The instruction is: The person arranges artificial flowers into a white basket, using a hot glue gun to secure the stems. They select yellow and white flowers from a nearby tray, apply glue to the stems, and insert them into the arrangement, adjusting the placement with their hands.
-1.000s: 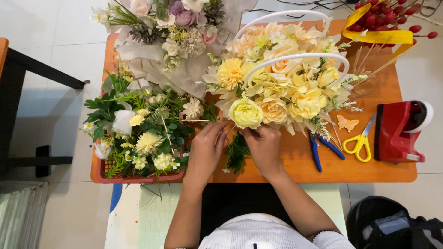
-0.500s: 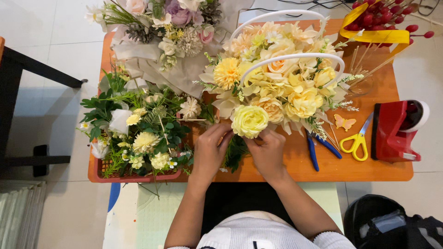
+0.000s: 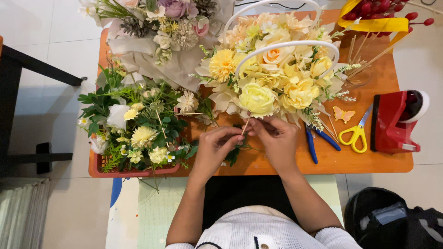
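Note:
A pale yellow rose (image 3: 256, 98) on a thin wooden stick (image 3: 246, 124) is held up against a yellow flower arrangement (image 3: 281, 74) in a white-handled basket (image 3: 278, 44). My left hand (image 3: 215, 148) pinches the lower end of the stick with its fingertips. My right hand (image 3: 277, 139) grips the stick just beside it, fingers curled, right under the rose. Both hands hover above the orange table (image 3: 369, 161), over some green leaves (image 3: 233, 154).
A red crate of greenery and white and yellow flowers (image 3: 134, 124) sits at left, a wrapped pastel bouquet (image 3: 161, 32) behind it. Blue pliers (image 3: 318, 140), yellow scissors (image 3: 356, 133), a paper butterfly (image 3: 344, 114), a red tape dispenser (image 3: 397, 122) and red berry stems (image 3: 383, 9) lie at right.
Both hands and the yellow rose have shifted slightly; the rose on its stick now stands lower at the front of the arrangement, and the fingers have closed together on the stick.

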